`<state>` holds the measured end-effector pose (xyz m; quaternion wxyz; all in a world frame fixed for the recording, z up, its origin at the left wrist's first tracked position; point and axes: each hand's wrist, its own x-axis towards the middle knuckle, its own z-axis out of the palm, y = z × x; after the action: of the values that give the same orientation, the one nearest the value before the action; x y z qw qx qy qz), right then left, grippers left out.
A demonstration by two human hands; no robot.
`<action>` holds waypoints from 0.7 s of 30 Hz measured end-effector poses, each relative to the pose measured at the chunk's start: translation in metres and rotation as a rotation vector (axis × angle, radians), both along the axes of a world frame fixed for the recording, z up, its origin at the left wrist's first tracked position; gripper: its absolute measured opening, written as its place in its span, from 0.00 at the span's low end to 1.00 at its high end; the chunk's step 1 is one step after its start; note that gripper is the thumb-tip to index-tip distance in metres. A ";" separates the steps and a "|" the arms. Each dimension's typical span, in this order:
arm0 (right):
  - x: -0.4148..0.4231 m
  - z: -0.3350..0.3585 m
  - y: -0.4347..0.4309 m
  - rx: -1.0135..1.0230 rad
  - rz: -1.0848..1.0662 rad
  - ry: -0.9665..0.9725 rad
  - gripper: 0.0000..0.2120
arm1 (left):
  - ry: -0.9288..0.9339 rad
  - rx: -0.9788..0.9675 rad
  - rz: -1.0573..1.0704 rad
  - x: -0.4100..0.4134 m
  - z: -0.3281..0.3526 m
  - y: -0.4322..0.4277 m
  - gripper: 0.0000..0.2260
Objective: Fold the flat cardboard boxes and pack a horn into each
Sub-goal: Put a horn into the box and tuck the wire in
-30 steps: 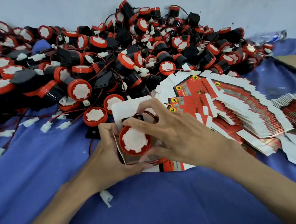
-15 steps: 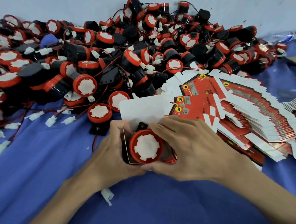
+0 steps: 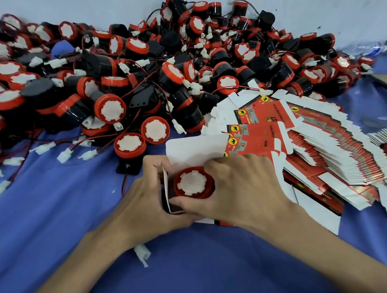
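Sunk deeper: one horn (image 3: 193, 183), one box (image 3: 195, 149), left hand (image 3: 145, 195), right hand (image 3: 243, 188).

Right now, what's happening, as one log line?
step: packing | left hand: grips box | right hand: grips horn in box | top flap: open

My forearms converge from below; my left hand (image 3: 145, 195) grips the box (image 3: 195, 149) side, my right hand (image 3: 241, 184) curls palm-down round the horn (image 3: 191, 183).

Even soft light, warped edges
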<state>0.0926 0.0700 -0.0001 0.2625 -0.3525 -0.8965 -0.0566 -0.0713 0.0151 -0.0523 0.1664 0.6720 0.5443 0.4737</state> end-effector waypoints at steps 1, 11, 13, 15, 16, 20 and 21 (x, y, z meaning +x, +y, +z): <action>0.003 0.002 0.001 -0.009 0.032 -0.008 0.29 | -0.011 -0.005 -0.012 0.000 -0.001 0.000 0.33; 0.028 0.026 0.012 -0.065 0.339 -0.299 0.26 | 0.041 0.026 0.033 -0.001 0.002 0.000 0.32; 0.043 0.039 0.016 -0.046 0.315 -0.312 0.28 | 0.104 0.017 0.057 -0.003 0.003 0.001 0.28; 0.057 0.050 0.014 -0.105 0.232 -0.361 0.36 | 0.155 0.008 0.052 -0.004 0.003 0.003 0.21; 0.061 0.052 0.011 -0.169 0.181 -0.407 0.42 | 0.170 0.013 0.060 -0.004 0.003 0.003 0.20; 0.070 0.045 -0.015 -0.466 0.172 -0.484 0.42 | 0.165 -0.013 0.055 -0.004 0.006 0.000 0.14; 0.071 0.044 -0.018 -0.410 0.185 -0.461 0.39 | 0.153 -0.037 0.033 -0.004 0.006 -0.001 0.11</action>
<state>0.1636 0.0523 0.0435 -0.0200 -0.2928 -0.9533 0.0710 -0.0753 0.0141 -0.0462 0.1292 0.6940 0.5750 0.4136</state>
